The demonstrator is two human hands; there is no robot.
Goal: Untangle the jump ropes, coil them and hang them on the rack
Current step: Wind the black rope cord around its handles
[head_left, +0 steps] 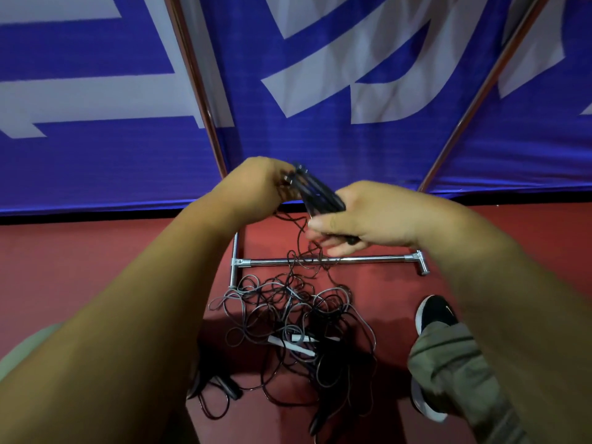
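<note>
Both hands are raised in front of me. My right hand (368,216) grips a bundle of black jump-rope handles (317,190), thumb and fingers curled round their lower ends. My left hand (256,184) holds the upper ends of the same bundle, where thin black cord comes out. A cord (299,229) hangs from the handles down to a tangled heap of black and grey jump ropes (294,322) on the red floor. White handles (290,342) lie inside the heap. The chrome rack's base bar (320,260) lies just beyond the heap, its uprights (198,88) rising left and right.
A blue banner with white lettering (320,139) hangs behind the rack. My right foot in a black shoe (435,312) stands right of the heap, olive trouser leg (455,373) below it. A black handle (229,387) lies at the heap's left front.
</note>
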